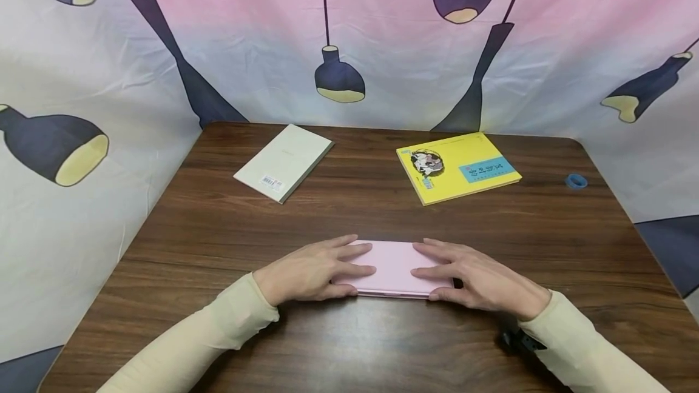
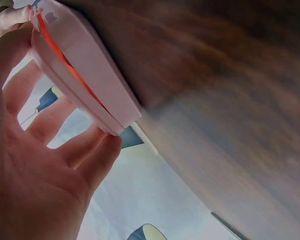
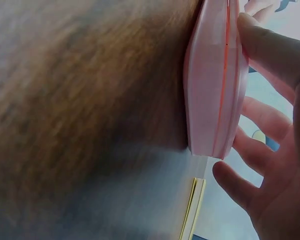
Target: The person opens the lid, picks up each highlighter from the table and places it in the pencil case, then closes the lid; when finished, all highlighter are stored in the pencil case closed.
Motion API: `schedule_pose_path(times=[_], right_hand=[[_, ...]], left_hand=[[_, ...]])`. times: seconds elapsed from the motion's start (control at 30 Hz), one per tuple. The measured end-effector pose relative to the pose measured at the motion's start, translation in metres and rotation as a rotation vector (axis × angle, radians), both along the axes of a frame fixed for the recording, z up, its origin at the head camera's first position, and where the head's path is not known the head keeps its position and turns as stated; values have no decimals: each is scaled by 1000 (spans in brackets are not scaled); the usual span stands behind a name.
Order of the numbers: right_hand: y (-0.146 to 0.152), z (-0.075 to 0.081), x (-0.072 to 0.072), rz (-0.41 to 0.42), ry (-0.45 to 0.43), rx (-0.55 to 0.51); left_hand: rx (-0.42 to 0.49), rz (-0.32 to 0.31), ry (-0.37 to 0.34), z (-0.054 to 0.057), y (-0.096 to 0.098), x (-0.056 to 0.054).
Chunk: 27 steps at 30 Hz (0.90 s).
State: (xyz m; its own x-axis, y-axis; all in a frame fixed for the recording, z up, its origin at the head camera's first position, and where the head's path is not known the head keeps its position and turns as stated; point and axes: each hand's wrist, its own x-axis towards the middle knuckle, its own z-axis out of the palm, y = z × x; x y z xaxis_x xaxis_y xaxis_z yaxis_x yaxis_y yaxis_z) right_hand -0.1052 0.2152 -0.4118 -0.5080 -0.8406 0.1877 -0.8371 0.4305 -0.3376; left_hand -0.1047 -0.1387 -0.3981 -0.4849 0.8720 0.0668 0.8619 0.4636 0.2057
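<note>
A flat pink case [image 1: 392,267] lies on the table in front of the person. Its lid has a narrow gap at the near side, where a thin orange strip [image 2: 72,69] shows in the left wrist view. My left hand [image 1: 314,268] rests on the case's left end, fingers spread fairly straight over the lid and the thumb at the near edge. On the right end, the right hand [image 1: 483,275] lies much the same way, fingertips on the lid and thumb along the near edge. What the case contains is hidden.
Behind the case, a pale green book [image 1: 284,161] lies at the back left of the brown wooden table [image 1: 180,247]. A yellow book [image 1: 453,159] with a blue label is at the back right. A blue ring [image 1: 576,181] sits near the right edge. Patterned cloth [image 1: 273,77] hangs behind.
</note>
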Motion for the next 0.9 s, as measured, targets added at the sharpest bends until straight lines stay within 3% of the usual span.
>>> schedule_pose_path(times=[0.57,0.77,0.9], right_hand=[[0,-6,1,-17,6,-19],[2,-9,1,-70,-88,-9],[2,-10,0,-139,-162,-13]], left_hand=[[29,-7,-9,-6,0,1],[21,12,-20,-5,3,2],[-28,47,-73,0,5,1]])
